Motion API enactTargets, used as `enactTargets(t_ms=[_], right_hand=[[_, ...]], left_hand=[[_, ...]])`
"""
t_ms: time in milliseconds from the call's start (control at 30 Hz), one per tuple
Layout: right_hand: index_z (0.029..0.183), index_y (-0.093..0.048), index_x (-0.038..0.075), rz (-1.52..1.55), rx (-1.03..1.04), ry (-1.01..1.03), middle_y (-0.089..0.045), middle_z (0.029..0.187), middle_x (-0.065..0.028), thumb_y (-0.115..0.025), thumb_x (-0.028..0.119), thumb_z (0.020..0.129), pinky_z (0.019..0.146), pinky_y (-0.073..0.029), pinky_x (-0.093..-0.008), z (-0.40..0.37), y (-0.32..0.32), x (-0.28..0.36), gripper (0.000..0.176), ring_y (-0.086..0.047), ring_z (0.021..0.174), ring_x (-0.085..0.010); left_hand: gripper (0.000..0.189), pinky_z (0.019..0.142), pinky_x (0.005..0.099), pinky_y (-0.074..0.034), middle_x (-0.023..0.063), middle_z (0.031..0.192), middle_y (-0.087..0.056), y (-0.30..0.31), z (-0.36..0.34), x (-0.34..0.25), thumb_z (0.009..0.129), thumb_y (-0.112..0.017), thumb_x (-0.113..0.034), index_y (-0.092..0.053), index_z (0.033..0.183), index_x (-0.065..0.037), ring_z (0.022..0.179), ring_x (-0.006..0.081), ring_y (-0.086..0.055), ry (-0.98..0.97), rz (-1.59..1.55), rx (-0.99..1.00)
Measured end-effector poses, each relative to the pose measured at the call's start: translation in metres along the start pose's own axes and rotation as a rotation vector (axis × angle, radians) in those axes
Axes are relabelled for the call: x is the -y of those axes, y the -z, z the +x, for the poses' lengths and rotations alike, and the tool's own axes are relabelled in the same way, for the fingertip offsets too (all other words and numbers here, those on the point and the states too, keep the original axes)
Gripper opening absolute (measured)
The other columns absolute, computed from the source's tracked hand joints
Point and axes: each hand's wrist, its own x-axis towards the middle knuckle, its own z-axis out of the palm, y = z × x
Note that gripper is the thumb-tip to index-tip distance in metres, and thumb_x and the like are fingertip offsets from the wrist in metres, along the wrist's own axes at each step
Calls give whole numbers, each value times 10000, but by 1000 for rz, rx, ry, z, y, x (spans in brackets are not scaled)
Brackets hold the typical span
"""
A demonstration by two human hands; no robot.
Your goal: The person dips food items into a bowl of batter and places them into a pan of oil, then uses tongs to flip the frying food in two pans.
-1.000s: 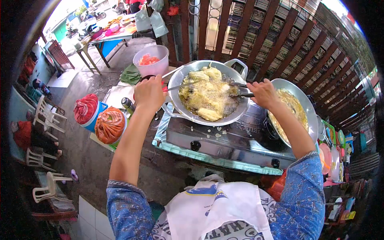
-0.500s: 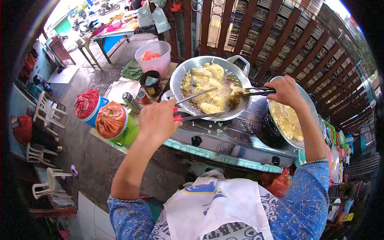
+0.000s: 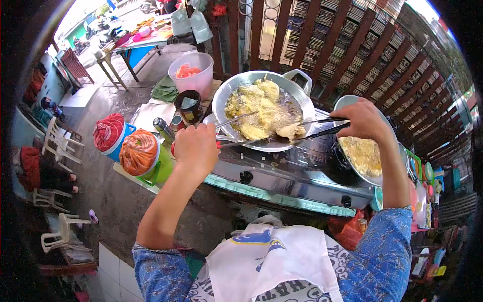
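My right hand (image 3: 366, 120) is closed on the black tongs (image 3: 324, 132), whose two arms reach left over the pan rim. Between their tips is a pale battered fritter (image 3: 290, 132) at the near right edge of the oil. My left hand (image 3: 197, 147) grips a pair of red-handled metal tongs (image 3: 236, 144), with the two metal arms spread apart over the near left of the pan. Several yellow battered fritters (image 3: 259, 108) fry in bubbling oil inside the large metal wok (image 3: 308, 113), which stands on the stove.
A second pan (image 3: 347, 102) of frying food stands at the right. Left of the wok are a pink bucket (image 3: 198, 75), a dark can (image 3: 189, 113), a flask (image 3: 162, 128) and two cloth-topped containers, one green (image 3: 162, 168). Behind the stove runs a slatted wooden fence (image 3: 314, 45).
The right-hand tongs have come nearer with a fritter between their tips. My left hand has shifted slightly left, drawing the red-handled tongs back with it.
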Motion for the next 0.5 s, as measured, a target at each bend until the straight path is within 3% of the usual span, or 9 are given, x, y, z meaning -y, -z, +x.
enactTargets(t_ms=[33,200,233,400,500], right_hand=[[1020,-648,191,37,64,-81,-645,868,-59,-744,353,587,817,-394,-374,2,6,-5,472,-587,834,-236],[1058,-635,196,52,-139,-258,-654,845,-103,-662,499,642,746,-459,-385,55,-23,-25,515,-609,834,-282],[1103,-610,228,44,-44,-306,-631,1014,-95,-618,552,672,823,-452,-387,73,-30,-24,540,-577,975,-264],[1039,-640,257,42,-178,-186,-651,923,-78,-596,452,721,766,-479,-371,158,-65,-11,376,-609,903,-252],[1001,-654,247,-51,-133,-118,-653,909,-69,-596,403,722,765,-481,-359,194,-73,-11,325,-611,899,-245]], left_hand=[[450,753,373,-473,98,882,-627,-1,0,3,633,-760,-252,-572,994,-61,858,262,-606,6,2,-2],[377,718,354,-454,68,871,-617,1,-2,7,671,-724,-283,-562,932,-64,838,222,-605,11,18,-2],[377,718,354,-454,68,871,-617,0,-2,7,671,-724,-283,-562,932,-64,838,222,-605,17,20,-6],[409,697,374,-475,88,825,-613,-4,-2,6,620,-763,-254,-555,918,-65,795,261,-612,17,13,-50],[433,704,377,-472,84,830,-609,-2,-2,7,621,-761,-257,-552,948,-66,807,266,-608,23,5,-46]])
